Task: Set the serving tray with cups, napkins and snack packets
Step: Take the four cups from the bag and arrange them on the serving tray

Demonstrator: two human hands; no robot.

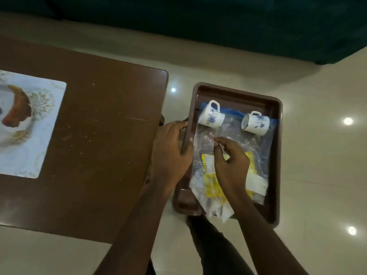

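I'm seeing the tray (238,94) off the table (99,126), hanging over the floor just beside its edge. The left hand (170,147) is gripping the tray's left rim, fingers curled round it. The right hand (231,157) is hovering over a clear plastic bag (234,133) lying in the tray, fingers loosely curled, thumb and forefinger close together. I can't tell if it's pinching the film. Two cups (211,118) (255,123) are lying on their sides on the bag's far end, and the yellow snack packets (213,185) and what look like napkins (256,182) are sitting inside it.

Risk, as I'm judging it: tugging the bag is likely rolling the cups off. A one-handed hold is letting the tray tilt, so everything could slide toward the low side.
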